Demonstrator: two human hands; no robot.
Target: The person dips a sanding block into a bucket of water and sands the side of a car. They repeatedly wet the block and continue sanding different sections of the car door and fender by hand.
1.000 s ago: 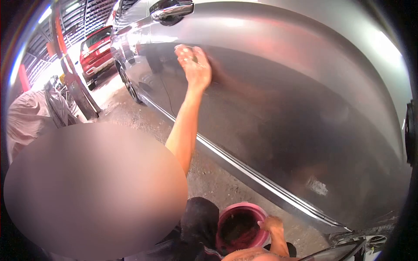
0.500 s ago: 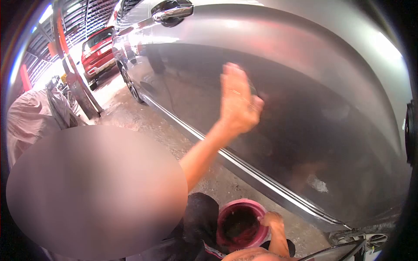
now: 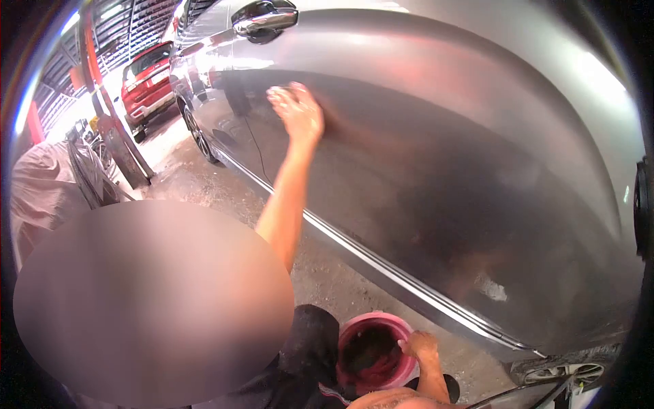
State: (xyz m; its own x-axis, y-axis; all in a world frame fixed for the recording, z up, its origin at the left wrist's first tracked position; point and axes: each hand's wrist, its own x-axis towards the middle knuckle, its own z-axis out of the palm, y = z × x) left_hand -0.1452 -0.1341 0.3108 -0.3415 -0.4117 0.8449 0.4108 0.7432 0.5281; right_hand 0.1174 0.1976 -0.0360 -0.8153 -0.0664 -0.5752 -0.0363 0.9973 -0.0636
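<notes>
My left hand (image 3: pixel 298 114) is stretched out against the lower part of a grey car door (image 3: pixel 388 157), near the seam with the door beyond it. Its fingers are extended and slightly spread, and I see nothing held in it; the palm side is hidden. Low in the view, my right hand (image 3: pixel 424 346) is closed on the right rim of a pink-red bucket (image 3: pixel 345 371). Dark liquid seems to fill the bucket, which stands on the floor by my knee. A whitish patch (image 3: pixel 492 289) shows on the lower door surface.
A chrome door handle (image 3: pixel 266 19) is above my left hand. A bright sill strip (image 3: pixel 381 255) runs along the car's bottom edge. Farther off stand a red car (image 3: pixel 146 85), a post (image 3: pixel 112 123) and a cloth-covered object (image 3: pixel 48 177). A large blurred oval hides the lower left.
My left hand has moved left and slightly up across the door, toward the seam. My right hand stays at the bucket's rim. The view has shifted slightly.
</notes>
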